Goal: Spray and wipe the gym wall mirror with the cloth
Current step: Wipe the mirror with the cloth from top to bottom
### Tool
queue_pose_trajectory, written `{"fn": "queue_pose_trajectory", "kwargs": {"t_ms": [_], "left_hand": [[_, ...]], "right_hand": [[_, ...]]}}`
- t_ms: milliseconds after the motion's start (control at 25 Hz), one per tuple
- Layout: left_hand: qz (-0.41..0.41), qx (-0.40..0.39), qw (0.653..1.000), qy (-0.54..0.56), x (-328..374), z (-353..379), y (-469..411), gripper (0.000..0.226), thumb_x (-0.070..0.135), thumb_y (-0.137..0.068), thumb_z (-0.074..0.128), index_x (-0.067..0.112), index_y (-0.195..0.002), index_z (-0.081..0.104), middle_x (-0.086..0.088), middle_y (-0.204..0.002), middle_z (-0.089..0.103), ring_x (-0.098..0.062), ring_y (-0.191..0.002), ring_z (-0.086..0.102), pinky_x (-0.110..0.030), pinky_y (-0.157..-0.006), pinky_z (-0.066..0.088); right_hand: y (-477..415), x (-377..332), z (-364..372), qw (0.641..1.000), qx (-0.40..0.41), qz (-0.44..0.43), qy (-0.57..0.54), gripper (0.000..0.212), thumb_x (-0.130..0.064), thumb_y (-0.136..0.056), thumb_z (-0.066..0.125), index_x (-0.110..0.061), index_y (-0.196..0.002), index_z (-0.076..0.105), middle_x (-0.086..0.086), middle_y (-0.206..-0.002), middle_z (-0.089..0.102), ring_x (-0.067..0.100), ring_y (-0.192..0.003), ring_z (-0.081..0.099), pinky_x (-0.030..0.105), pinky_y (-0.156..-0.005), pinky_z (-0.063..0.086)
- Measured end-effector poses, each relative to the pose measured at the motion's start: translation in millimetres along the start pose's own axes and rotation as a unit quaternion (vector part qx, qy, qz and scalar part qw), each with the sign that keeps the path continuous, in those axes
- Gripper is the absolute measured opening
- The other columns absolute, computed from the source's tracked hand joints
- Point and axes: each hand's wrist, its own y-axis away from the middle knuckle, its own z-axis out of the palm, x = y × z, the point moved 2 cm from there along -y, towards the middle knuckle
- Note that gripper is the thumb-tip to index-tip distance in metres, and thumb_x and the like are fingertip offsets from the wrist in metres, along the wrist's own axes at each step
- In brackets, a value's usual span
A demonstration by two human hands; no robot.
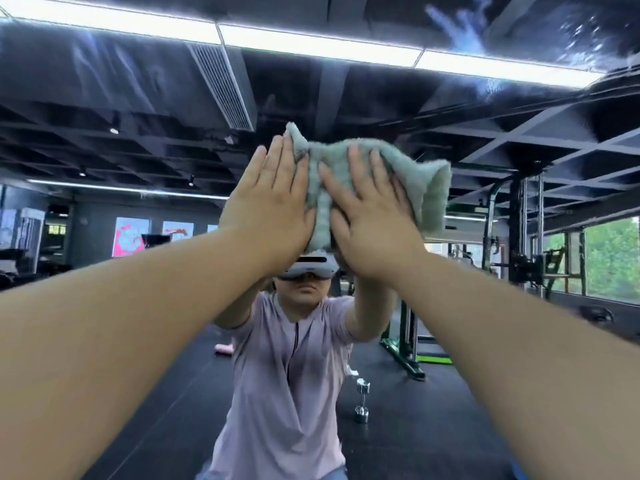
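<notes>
Cloth under hands (against mirror)

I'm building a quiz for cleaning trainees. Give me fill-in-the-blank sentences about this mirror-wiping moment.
1. The left hand and right hand press a ____ cloth against the mirror.
2. The fingers of both hands are ____, not curled round the cloth.
3. The spray marks sit in the mirror's upper ____ corner.

Missing words: green; straight; right.
</notes>
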Motion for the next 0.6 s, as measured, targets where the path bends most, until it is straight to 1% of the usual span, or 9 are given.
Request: {"fn": "queue_pose_trajectory", "kwargs": {"t_ms": [80, 120, 200, 280, 400, 440, 480, 520, 600], "left_hand": [[0.032, -0.014, 0.999, -0.016, -16, -2, 23, 0.078, 0.05, -0.09, -0.005, 0.001, -0.151, 0.002, -0.026, -0.158, 0.006, -0.034, -0.148, 0.004, -0.044, -0.118, -0.006], [0.043, -0.033, 0.998, -0.044, -27, -5, 21, 0.08, 0.054, -0.088, -0.009, 0.004, -0.15, -0.005, -0.024, -0.159, 0.003, -0.032, -0.149, 0.001, -0.045, -0.118, -0.009], [0.019, -0.065, 0.995, -0.068, -46, -6, 4, 0.08, 0.058, -0.088, -0.011, 0.007, -0.149, -0.015, -0.019, -0.16, -0.007, -0.028, -0.149, -0.01, -0.045, -0.116, -0.015], [-0.038, -0.104, 0.992, -0.054, -60, -11, -19, 0.078, 0.056, -0.091, -0.004, 0.007, -0.15, -0.016, -0.016, -0.16, -0.014, -0.026, -0.147, -0.017, -0.047, -0.115, -0.017], [-0.045, -0.157, 0.986, -0.023, -66, -8, -11, 0.07, 0.05, -0.096, 0.0, 0.008, -0.15, -0.018, -0.014, -0.159, -0.019, -0.024, -0.146, -0.021, -0.051, -0.114, -0.018], [-0.034, -0.152, 0.988, -0.018, -69, -4, 4, 0.07, 0.049, -0.096, 0.0, 0.008, -0.151, -0.014, -0.014, -0.16, -0.016, -0.024, -0.147, -0.018, -0.052, -0.114, -0.017], [-0.021, -0.128, 0.992, -0.009, -72, -1, 26, 0.071, 0.048, -0.096, 0.0, 0.007, -0.153, -0.005, -0.016, -0.161, -0.007, -0.024, -0.149, -0.009, -0.052, -0.115, -0.015], [0.001, -0.093, 0.996, 0.01, -74, 1, 51, 0.073, 0.048, -0.095, 0.005, 0.004, -0.153, 0.012, -0.019, -0.16, 0.007, -0.026, -0.149, 0.005, -0.053, -0.115, -0.01], [0.059, -0.041, 0.997, 0.038, -83, 3, 101, 0.068, 0.045, -0.092, 0.023, 0.004, -0.141, 0.047, -0.02, -0.149, 0.039, -0.029, -0.14, 0.036, -0.053, -0.114, 0.004]], "right_hand": [[28, -9, 7, 0.998, -0.057, -0.009, -0.004, 0.058, -0.042, -0.1, 0.026, -0.051, -0.149, -0.004, -0.013, -0.159, -0.021, 0.012, -0.145, -0.024, 0.038, -0.117, 0.002], [26, -10, 6, 0.998, -0.068, -0.01, -0.003, 0.059, -0.042, -0.1, 0.028, -0.05, -0.149, -0.005, -0.014, -0.159, -0.021, 0.011, -0.144, -0.025, 0.039, -0.118, 0.004], [-5, -18, 1, 0.998, -0.055, -0.013, -0.001, 0.06, -0.04, -0.1, 0.029, -0.047, -0.15, -0.003, -0.013, -0.16, -0.019, 0.011, -0.145, -0.022, 0.041, -0.12, -0.003], [-47, -32, -2, 1.0, -0.022, 0.003, -0.008, 0.059, -0.039, -0.1, 0.027, -0.044, -0.152, -0.002, -0.01, -0.16, -0.019, 0.014, -0.146, -0.021, 0.041, -0.117, -0.01], [-63, -49, 0, 0.999, -0.008, 0.037, -0.014, 0.059, -0.041, -0.1, 0.024, -0.041, -0.153, -0.004, -0.005, -0.159, -0.024, 0.016, -0.145, -0.026, 0.039, -0.114, -0.018], [-52, -55, 4, 0.999, -0.01, 0.023, -0.021, 0.059, -0.043, -0.1, 0.024, -0.041, -0.153, -0.004, -0.005, -0.159, -0.025, 0.016, -0.144, -0.027, 0.038, -0.112, -0.021], [-34, -62, 11, 0.999, -0.02, 0.001, -0.029, 0.06, -0.044, -0.1, 0.025, -0.042, -0.152, -0.004, -0.005, -0.159, -0.026, 0.015, -0.143, -0.029, 0.036, -0.111, -0.022], [-12, -69, 19, 0.998, -0.04, -0.023, -0.035, 0.06, -0.046, -0.1, 0.027, -0.043, -0.152, -0.003, -0.007, -0.158, -0.027, 0.013, -0.142, -0.031, 0.036, -0.113, -0.018], [30, -83, 30, 0.993, -0.09, -0.066, -0.044, 0.061, -0.049, -0.099, 0.029, -0.044, -0.151, -0.002, -0.012, -0.157, -0.027, 0.009, -0.139, -0.035, 0.039, -0.118, 0.0]]}}
